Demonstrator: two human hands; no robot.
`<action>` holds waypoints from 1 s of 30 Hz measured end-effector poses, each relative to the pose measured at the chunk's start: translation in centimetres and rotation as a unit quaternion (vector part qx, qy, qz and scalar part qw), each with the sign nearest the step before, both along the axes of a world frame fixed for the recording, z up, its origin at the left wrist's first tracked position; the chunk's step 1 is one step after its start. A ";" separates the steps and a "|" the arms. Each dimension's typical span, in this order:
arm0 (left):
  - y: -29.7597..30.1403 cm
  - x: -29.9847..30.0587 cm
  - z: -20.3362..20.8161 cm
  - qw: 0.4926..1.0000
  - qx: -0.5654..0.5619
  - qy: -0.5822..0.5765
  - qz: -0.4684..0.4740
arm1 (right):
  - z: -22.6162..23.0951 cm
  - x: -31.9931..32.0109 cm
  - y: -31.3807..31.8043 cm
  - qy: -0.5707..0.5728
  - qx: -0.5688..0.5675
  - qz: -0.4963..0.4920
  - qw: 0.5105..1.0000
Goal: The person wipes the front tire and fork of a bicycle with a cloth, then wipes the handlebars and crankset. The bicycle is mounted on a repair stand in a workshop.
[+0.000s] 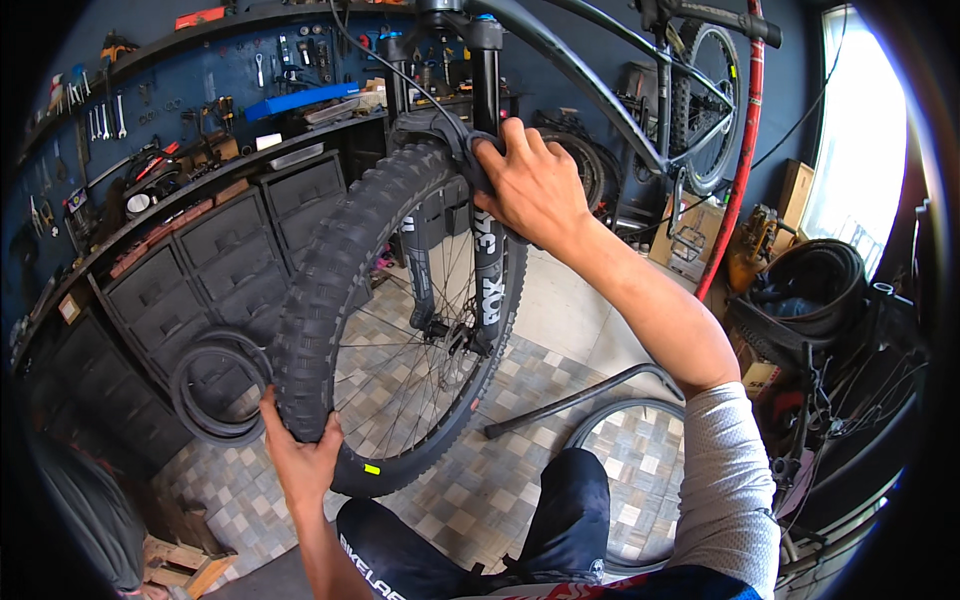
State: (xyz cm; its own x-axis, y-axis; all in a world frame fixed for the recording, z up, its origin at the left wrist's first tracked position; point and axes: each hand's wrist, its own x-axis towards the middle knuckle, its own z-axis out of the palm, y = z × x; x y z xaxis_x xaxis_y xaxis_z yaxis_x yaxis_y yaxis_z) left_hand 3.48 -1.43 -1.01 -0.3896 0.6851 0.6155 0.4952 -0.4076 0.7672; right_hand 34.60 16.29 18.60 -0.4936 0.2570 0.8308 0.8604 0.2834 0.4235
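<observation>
A black knobby bicycle tire (pixel 312 290) is mounted on the front wheel of a bike held off the floor. My left hand (pixel 303 460) wraps the tire's lower near side, thumb on one side and fingers on the other. Higher up, my right hand (pixel 535 185) grips the black suspension fork (pixel 486 265) at the top of its right lower leg, beside the arch. Its fingertips are partly hidden behind the leg. A brake rotor (pixel 458 355) and spokes show at the hub. The dark bike frame (pixel 575 75) rises to the upper right.
Loose black tubes or tires (pixel 215 385) lean by the drawers (pixel 185 290) at left. Another tire (pixel 575 425) and a black tube (pixel 560 400) lie on the tiled floor (pixel 420 520). A red stand pole (pixel 738 180) rises at right, near piled tires (pixel 810 290). Tools hang on the wall.
</observation>
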 end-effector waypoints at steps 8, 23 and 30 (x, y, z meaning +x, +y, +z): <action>0.0 0.1 -0.3 1.000 0.017 0.011 0.007 | -0.5 0.0 0.3 0.007 0.014 0.008 1.000; -0.3 0.2 -0.4 1.000 0.009 0.011 0.001 | -0.4 0.1 0.3 -0.009 0.019 -0.008 1.000; -0.4 0.1 -0.4 0.999 -0.010 0.039 0.038 | -0.5 0.0 0.4 0.003 0.015 -0.004 1.000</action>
State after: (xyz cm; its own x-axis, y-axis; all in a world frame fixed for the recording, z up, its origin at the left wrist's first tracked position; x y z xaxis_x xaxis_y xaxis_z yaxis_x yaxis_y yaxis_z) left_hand 3.60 -1.79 -1.44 -0.3924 0.6678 0.6325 0.5817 -0.3525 0.7330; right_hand 34.59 16.69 18.07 -0.4862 0.2355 0.8415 0.8653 0.2640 0.4260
